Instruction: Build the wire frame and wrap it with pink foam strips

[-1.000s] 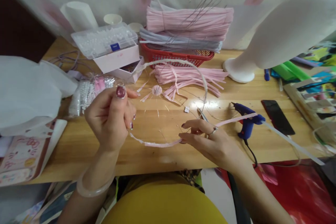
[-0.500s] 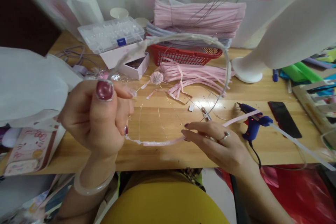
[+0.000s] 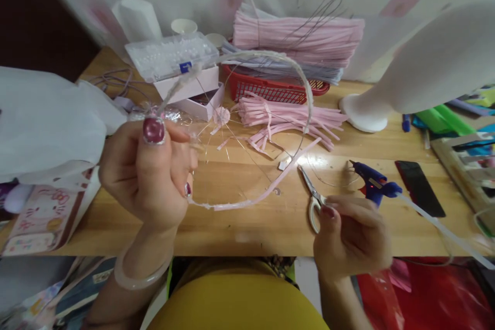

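Note:
My left hand (image 3: 149, 175) is closed round the ends of a thin wire headband (image 3: 305, 87) that arches up over the table. A pink ribbon strip (image 3: 266, 193) is wound on its lower part and trails loose toward the right. My right hand (image 3: 353, 240) is closed on the handles of small white-handled scissors (image 3: 311, 196), whose blades point up-left toward the strip's free end. The two hands are apart, near the table's front edge.
A blue glue gun (image 3: 371, 185) with a glue stick lies right of the scissors, beside a black phone (image 3: 419, 180). Behind lie loose pink strips (image 3: 286, 116), a red basket (image 3: 270, 90) stacked with pink bundles, a bead box (image 3: 172, 54) and a white mannequin head (image 3: 425, 67).
My right hand let go of the ribbon strip, drew back toward me and took up the scissors. The headband tilted, and the strip's free end now hangs loose.

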Demonstrator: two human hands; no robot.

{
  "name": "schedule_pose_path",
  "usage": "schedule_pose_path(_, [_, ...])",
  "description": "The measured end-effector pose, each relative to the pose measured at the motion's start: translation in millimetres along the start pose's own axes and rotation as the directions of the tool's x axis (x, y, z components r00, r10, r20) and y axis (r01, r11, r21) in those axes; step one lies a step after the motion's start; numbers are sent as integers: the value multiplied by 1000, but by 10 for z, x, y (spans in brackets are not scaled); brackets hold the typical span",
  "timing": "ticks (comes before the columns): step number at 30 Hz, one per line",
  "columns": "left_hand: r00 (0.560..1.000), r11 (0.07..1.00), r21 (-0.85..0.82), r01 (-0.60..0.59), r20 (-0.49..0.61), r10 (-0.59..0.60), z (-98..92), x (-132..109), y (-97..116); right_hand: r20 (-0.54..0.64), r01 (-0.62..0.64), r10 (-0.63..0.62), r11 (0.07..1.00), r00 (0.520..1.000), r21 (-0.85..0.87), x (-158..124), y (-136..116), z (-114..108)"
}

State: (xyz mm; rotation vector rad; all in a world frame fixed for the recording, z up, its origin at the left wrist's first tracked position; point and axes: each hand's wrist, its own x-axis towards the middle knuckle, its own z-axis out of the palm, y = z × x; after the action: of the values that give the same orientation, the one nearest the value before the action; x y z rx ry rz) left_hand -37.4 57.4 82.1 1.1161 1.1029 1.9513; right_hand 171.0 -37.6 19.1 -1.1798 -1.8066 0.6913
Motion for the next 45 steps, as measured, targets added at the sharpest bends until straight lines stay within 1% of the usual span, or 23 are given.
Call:
schedule_pose_path(2, [1000, 1000, -14, 0, -17, 0, 28, 12, 13, -31, -91, 98, 982, 995, 166, 64, 7, 161])
schedule_pose_path(3, [1000, 1000, -26, -2, -24, 1, 40, 20, 20, -60, -140, 161, 953, 985, 271, 101, 8, 245])
schedule_pose_path(5, [1000, 999, -48, 1, -29, -3, 61, 37, 30, -130, -197, 289, 860, 948, 471, 162, 10, 395])
schedule_pose_path(6, [1000, 999, -53, 8, -27, -9, 69, 44, 32, -153, -203, 328, 823, 932, 531, 181, 12, 451])
schedule_pose_path(8, [1000, 999, -48, 13, -22, -14, 81, 53, 30, -183, -197, 367, 784, 912, 589, 197, 22, 516])
schedule_pose_path(11, [999, 999, -19, 30, -36, -31, 83, 54, 24, -207, -196, 400, 759, 893, 621, 203, 38, 508])
schedule_pose_path(14, [995, 995, -28, 96, -31, -97, 65, 51, 27, -212, -212, 426, 751, 880, 625, 229, 30, 440])
schedule_pose_path(16, [993, 992, -45, 116, -15, -117, 51, 52, 30, -211, -224, 433, 755, 876, 616, 256, 11, 394])
schedule_pose_path(22, [992, 990, -53, 129, 16, -128, 31, 74, 12, -195, -273, 450, 775, 872, 570, 321, -55, 312])
schedule_pose_path(25, [994, 993, -21, 113, 6, -113, 23, 86, -10, -181, -291, 450, 785, 875, 547, 330, -70, 294])
schedule_pose_path(27, [994, 994, -12, 106, 5, -106, 15, 89, -21, -171, -317, 454, 802, 875, 507, 329, -71, 287])
schedule_pose_path(31, [991, 992, -26, 126, 45, -124, 1, 92, -30, -150, -371, 464, 831, 873, 414, 324, -53, 278])
schedule_pose_path(34, [992, 992, -28, 122, 42, -121, 1, 97, -31, -135, -370, 454, 837, 880, 404, 319, -31, 265])
schedule_pose_path(38, [985, 987, -52, 154, 86, -149, 15, 104, -27, -158, -323, 396, 878, 904, 353, 313, -17, 227])
schedule_pose_path(42, [979, 972, -129, 195, 90, -184, 46, 107, -51, -155, -299, 354, 908, 922, 292, 302, -18, 199])
schedule_pose_path(45, [980, 959, -201, 198, 76, -186, 79, 118, -95, -167, -306, 365, 905, 916, 295, 279, -14, 202])
